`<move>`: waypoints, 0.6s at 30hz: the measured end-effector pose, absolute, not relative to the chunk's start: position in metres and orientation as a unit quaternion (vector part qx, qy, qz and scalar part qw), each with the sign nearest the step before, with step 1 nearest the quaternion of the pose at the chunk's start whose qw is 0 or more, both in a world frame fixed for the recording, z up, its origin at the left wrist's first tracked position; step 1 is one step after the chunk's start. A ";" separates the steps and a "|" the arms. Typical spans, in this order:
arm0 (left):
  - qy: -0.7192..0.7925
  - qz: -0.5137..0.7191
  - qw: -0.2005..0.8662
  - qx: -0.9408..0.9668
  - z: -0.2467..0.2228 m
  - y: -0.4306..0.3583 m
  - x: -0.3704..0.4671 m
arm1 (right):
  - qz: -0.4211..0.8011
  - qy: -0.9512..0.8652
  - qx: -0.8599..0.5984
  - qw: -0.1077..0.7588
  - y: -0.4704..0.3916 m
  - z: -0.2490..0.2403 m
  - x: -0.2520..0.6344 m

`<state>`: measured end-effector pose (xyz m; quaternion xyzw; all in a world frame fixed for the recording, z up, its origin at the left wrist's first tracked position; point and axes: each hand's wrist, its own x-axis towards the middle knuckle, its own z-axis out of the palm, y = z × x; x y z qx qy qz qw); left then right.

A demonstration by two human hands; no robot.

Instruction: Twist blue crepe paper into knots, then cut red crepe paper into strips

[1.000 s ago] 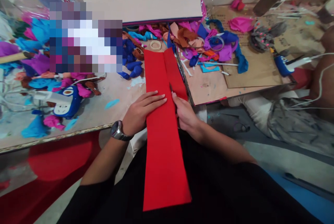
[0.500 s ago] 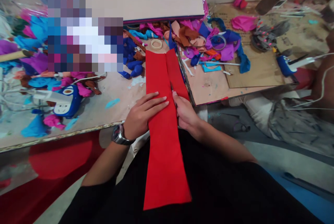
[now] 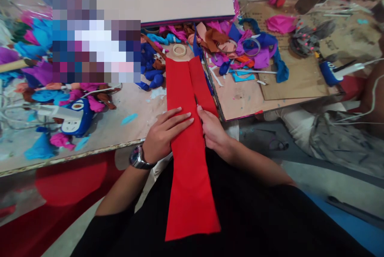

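A long red strip of crepe paper [image 3: 190, 177] runs from the table top down over my lap, with a lengthwise slit in its upper part. My left hand [image 3: 163, 131], wearing a wristwatch [image 3: 138, 157], lies across the strip with its fingers stretched over the top; its thumb is hidden, seemingly beneath the paper. At the strip's right edge, my right hand [image 3: 213, 129] is closed around scissors [image 3: 196, 100]. Only a sliver of dark blade shows at the lower end of the slit; the handles are hidden.
Colourful crepe scraps [image 3: 210, 41] and a tape roll [image 3: 179, 50] lie beyond the strip. A long pale box [image 3: 168, 5] stands behind them. Blue-and-white power strips [image 3: 76, 117] with cables sit on both sides. Cardboard [image 3: 288, 81] covers the right table. Part of the left is pixelated.
Both hands and the red paper keep nearly the same place. The view has shifted very slightly, and the slit looks about the same length.
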<state>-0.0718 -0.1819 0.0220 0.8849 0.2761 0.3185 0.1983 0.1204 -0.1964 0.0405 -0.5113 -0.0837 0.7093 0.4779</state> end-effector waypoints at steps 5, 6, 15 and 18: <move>0.276 0.321 0.194 0.885 0.022 -0.183 -0.072 | 0.708 -0.071 -0.507 0.486 -0.196 0.041 0.118; 0.276 0.321 0.194 0.885 0.022 -0.184 -0.072 | 0.708 -0.071 -0.506 0.487 -0.196 0.042 0.118; 0.276 0.322 0.202 0.883 0.020 -0.185 -0.072 | 0.705 -0.068 -0.510 0.489 -0.197 0.040 0.118; 0.274 0.327 0.204 0.881 0.023 -0.185 -0.071 | 0.703 -0.070 -0.513 0.487 -0.196 0.038 0.119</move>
